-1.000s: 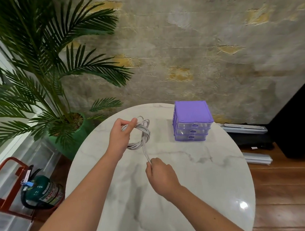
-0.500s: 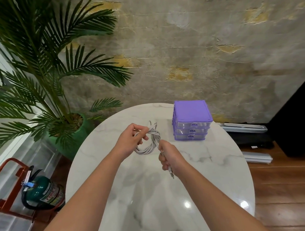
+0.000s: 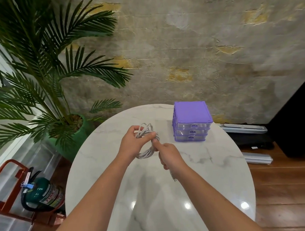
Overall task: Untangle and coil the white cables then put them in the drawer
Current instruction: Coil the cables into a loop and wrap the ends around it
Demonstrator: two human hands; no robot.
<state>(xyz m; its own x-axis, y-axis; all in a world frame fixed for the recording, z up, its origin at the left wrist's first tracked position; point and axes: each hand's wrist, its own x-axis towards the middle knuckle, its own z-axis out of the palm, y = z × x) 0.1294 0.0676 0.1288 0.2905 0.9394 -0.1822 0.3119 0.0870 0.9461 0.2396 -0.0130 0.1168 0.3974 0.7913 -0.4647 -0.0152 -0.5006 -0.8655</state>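
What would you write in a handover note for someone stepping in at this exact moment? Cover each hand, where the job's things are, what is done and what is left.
Left hand: grips the coil at its top, above the table.
Right hand: holds the loose cable tail beside the coil; the end hangs below the wrist.
Drawer unit: on the table, far right of the hands, all three drawers closed.
Done: cable mostly coiled.
Left: finish off the tail, open a drawer, put the coil in. No other white cable is in view.
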